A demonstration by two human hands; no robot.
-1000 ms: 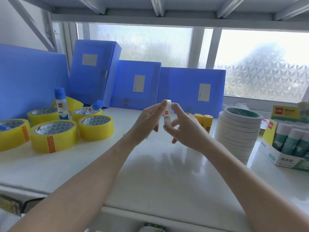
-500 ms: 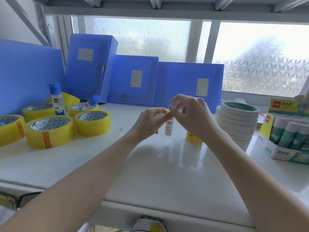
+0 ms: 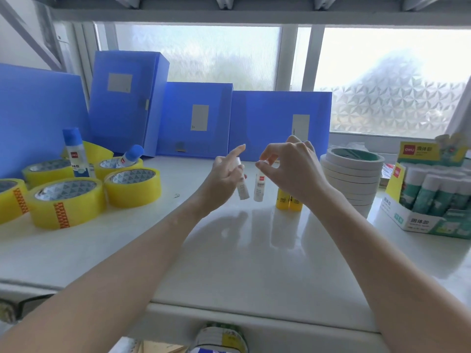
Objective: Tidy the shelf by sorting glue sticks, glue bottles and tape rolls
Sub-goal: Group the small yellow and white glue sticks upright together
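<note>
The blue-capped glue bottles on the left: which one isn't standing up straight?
The blue-capped glue bottle poking out of a yellow tape roll leans sideways. The other bottle, farther left, stands upright.

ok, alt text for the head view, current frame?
Over a white shelf, the left hand holds one white glue stick and the right hand pinches the top of another. Yellow tape rolls lie left, stacked white tape rolls right.

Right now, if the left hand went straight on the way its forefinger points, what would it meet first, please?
Probably the blue file box standing at the back; the left hand holds a white glue stick, forefinger aimed up and away. Depth is unclear.
</note>
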